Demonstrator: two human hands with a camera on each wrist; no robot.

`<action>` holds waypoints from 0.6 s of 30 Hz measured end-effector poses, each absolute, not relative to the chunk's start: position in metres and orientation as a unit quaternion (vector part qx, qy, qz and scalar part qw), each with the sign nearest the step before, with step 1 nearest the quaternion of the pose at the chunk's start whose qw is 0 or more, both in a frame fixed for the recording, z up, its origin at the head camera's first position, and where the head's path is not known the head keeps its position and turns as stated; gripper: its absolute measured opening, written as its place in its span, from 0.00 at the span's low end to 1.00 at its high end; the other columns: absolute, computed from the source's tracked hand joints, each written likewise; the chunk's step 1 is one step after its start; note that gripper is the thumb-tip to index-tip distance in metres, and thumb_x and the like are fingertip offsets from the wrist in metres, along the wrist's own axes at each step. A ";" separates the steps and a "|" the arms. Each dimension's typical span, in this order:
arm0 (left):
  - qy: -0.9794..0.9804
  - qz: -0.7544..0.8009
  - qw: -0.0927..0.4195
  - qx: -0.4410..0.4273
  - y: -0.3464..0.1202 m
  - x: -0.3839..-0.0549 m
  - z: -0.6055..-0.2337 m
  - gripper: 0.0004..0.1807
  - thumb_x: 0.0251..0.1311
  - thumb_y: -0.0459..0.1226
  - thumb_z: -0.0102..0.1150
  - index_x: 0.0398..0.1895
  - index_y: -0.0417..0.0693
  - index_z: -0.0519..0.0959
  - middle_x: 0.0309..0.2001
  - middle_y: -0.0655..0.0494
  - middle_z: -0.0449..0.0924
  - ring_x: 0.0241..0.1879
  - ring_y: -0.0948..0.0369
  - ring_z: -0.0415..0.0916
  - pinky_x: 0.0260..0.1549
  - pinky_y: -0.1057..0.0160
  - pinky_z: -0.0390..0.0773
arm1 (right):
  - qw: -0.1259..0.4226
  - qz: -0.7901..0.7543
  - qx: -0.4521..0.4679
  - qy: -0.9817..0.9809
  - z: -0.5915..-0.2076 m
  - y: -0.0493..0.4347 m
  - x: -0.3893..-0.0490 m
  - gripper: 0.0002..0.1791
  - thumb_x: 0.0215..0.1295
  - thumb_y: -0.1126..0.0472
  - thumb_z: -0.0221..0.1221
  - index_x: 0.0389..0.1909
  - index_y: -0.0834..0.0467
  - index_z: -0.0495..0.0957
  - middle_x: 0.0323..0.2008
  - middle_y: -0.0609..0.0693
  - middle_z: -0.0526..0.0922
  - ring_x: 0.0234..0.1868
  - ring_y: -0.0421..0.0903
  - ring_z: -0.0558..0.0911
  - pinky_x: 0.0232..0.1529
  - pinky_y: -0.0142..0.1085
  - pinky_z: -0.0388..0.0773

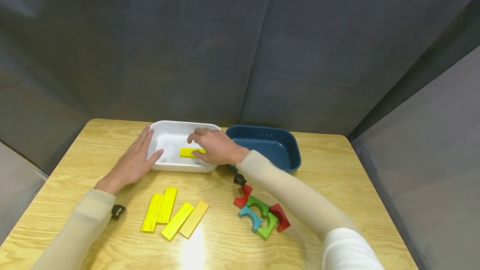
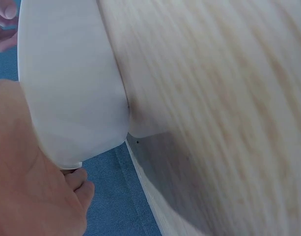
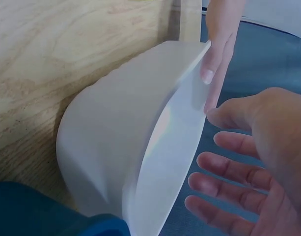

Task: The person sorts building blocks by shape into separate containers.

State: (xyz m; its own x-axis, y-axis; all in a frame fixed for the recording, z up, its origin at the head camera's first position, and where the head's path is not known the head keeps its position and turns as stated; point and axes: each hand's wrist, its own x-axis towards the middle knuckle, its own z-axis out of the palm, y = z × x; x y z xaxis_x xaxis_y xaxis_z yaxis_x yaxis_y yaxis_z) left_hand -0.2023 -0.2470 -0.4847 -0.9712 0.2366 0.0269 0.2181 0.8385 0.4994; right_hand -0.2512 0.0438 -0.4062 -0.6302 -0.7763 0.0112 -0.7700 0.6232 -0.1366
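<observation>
The R hand (image 1: 219, 146) is over the white tub (image 1: 183, 168), just above a yellow block (image 1: 186, 152) that lies flat inside, a bit right of the middle. Its fingers are apart and bent, w/ nothing gripped; the thumb is over the block, but I can't tell if it touches. The L hand (image 1: 131, 163) rests on the tub's left edge, fingers straight and close together, thumb out over the rim, prob. b/c the tub is light and might slide.

Nearer the person, 4 more flat blocks (image 1: 152, 213) lie on the counter (image 1: 318, 186), prob. there so they're quick to reach. 5 curvy blocks (image 1: 267, 226) (2 red, 2 green, 1 blue) sit bunched to the right, maybe so shapes don't mix. A dark blue tub (image 1: 271, 150) stands just beside the white tub.
</observation>
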 end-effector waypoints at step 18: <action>0.960 0.255 0.018 0.117 -0.245 -0.201 -0.484 0.50 0.82 0.62 0.40 0.89 0.44 0.34 0.88 0.53 0.20 0.86 0.39 0.33 0.80 0.30 0.45 | 0.001 -0.082 -0.456 0.886 -0.400 0.063 -0.222 0.23 0.75 0.50 0.66 0.66 0.52 0.82 0.58 0.47 0.84 0.51 0.42 0.82 0.49 0.33 0.84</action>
State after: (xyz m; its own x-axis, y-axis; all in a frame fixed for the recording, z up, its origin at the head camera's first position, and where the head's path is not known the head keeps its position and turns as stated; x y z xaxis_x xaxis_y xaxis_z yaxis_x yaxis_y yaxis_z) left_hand -0.2009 -0.2450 -0.4840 -0.9722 0.2330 0.0244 0.2145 0.8432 0.4929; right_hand -0.2225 0.0635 -0.3998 -0.5849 -0.8079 0.0721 -0.8075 0.5715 -0.1464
